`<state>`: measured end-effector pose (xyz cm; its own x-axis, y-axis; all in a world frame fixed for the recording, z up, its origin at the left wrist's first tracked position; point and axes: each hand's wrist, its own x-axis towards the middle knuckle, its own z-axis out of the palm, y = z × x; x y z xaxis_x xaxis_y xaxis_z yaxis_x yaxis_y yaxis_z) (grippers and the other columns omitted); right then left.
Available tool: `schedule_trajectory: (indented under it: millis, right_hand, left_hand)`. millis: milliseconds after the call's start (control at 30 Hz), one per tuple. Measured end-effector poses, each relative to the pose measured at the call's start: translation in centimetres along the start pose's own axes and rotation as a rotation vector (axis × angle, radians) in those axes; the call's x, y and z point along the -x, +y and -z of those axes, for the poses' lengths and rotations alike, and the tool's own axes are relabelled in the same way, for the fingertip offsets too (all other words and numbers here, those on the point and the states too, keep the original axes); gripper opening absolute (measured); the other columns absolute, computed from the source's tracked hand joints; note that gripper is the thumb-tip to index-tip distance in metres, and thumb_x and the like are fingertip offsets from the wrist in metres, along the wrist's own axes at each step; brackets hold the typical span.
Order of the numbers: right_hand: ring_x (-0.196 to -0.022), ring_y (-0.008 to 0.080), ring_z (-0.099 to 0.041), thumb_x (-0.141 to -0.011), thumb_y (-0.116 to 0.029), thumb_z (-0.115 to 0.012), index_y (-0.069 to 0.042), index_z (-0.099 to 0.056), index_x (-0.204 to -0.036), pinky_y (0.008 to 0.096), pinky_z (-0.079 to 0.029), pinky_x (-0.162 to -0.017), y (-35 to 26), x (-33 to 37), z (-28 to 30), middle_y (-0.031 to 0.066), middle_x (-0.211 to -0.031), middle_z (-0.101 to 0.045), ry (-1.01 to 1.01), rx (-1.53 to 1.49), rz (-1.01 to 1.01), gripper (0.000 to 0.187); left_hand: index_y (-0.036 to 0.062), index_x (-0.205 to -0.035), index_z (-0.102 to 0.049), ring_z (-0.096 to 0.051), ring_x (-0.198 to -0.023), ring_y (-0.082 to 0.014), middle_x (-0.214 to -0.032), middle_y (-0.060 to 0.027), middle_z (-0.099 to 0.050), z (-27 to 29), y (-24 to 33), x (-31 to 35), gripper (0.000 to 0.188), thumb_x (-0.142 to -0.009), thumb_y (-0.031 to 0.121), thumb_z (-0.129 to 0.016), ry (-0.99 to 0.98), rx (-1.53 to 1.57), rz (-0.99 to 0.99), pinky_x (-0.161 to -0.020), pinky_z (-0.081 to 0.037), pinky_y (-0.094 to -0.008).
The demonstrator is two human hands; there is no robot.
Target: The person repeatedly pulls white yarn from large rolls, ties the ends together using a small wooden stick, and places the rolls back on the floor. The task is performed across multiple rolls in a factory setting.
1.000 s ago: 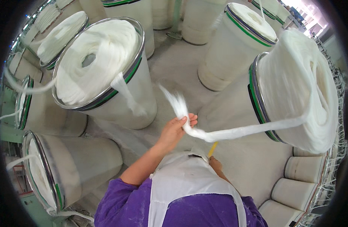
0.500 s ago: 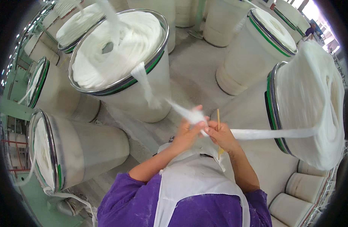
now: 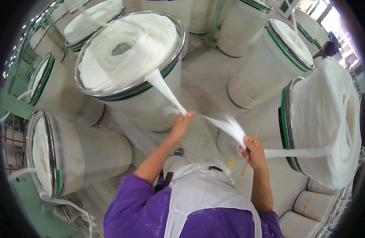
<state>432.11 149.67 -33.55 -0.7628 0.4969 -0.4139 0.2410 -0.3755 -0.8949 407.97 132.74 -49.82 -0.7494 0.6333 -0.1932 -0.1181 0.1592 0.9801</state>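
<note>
My left hand (image 3: pixel 183 123) is closed on the loose end of a white fibre sliver (image 3: pixel 164 90), which hangs over the rim of the large can (image 3: pixel 150 113) ahead on the left. Across a small gap, my right hand (image 3: pixel 254 152) grips another fibre sliver (image 3: pixel 233 129); its frayed, fanned-out tip points toward the left hand. Behind that hand this sliver runs to the tilted can (image 3: pixel 287 119) on the right, heaped with coiled fibre (image 3: pixel 327 115). A thin wooden stick (image 3: pixel 244 167) is also held in the right hand, crossing the palm.
More sliver cans surround me: one lies tilted at the left (image 3: pixel 87 154), another stands at the back right (image 3: pixel 254 71). Grey floor (image 3: pixel 204 75) shows between them. Green machinery (image 3: pixel 28 202) borders the left side. A person (image 3: pixel 330 48) is far off at the upper right.
My hands, together before, have moved apart. The left has gone left and now grips the sliver hanging from the large can; the right has moved right and down, keeping its sliver and stick.
</note>
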Motion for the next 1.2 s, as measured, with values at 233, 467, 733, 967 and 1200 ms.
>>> schedule_trajectory:
  millis: [233, 467, 733, 967, 1200]
  right_hand:
    - [-0.043, 0.0040, -0.036, -0.094, -0.029, -0.056, -0.009, -0.060, -0.086, 0.0181, -0.026, -0.039, 0.1, 0.7, 2.3, 0.0014, -0.064, -0.058, 0.066, -0.069, 0.033, 0.022]
    - [-0.044, 0.0035, -0.036, -0.094, -0.025, -0.056, -0.008, -0.059, -0.097, 0.0177, -0.026, -0.040, 0.4, 0.3, 2.0, 0.0013, -0.070, -0.061, 0.209, -0.052, 0.055, 0.018]
    - [-0.064, 0.0015, -0.052, -0.078, -0.008, -0.072, -0.006, -0.055, -0.109, 0.0151, -0.036, -0.049, -1.3, 1.4, -0.7, -0.0014, -0.085, -0.063, 0.074, -0.054, 0.251, 0.035]
    - [-0.055, 0.0003, -0.046, -0.076, -0.004, -0.074, -0.004, -0.056, -0.106, 0.0159, -0.035, -0.045, -2.3, 1.0, -1.5, -0.0020, -0.081, -0.061, 0.138, -0.021, 0.208, 0.036]
    - [-0.060, 0.0019, -0.051, -0.079, -0.006, -0.073, -0.001, -0.056, -0.111, 0.0172, -0.041, -0.049, -2.3, 1.3, -1.7, -0.0006, -0.081, -0.062, 0.263, 0.004, 0.179, 0.036]
  left_hand:
    - [0.0046, -0.118, -0.061, -0.056, -0.100, -0.0135, -0.103, -0.0055, -0.064, -6.4, -0.5, 7.3, 0.038, -0.096, 0.034, -0.051, -0.290, 0.210, 0.190, -0.092, -0.041, -0.0291]
    - [0.0017, -0.128, -0.047, -0.059, -0.106, -0.0185, -0.118, -0.0132, -0.061, -7.6, 9.8, 7.0, 0.039, -0.098, 0.025, -0.049, -0.434, 0.664, 0.353, -0.092, -0.048, -0.0344]
    - [0.0042, -0.130, -0.044, -0.049, -0.122, -0.0240, -0.133, -0.0156, -0.050, -7.3, 17.5, 6.5, 0.041, -0.097, 0.027, -0.050, -0.599, 1.004, 0.400, -0.103, -0.039, -0.0412]
    - [0.0082, -0.126, -0.049, -0.047, -0.120, -0.0174, -0.127, -0.0045, -0.054, -8.5, 15.2, 8.9, 0.040, -0.093, 0.031, -0.057, -0.632, 0.666, 0.481, -0.103, -0.035, -0.0422]
    - [0.0089, -0.118, -0.052, -0.053, -0.111, -0.0171, -0.118, -0.0037, -0.058, -9.3, 15.1, 7.9, 0.027, -0.094, 0.022, -0.056, -0.432, 0.792, 0.453, -0.098, -0.040, -0.0359]
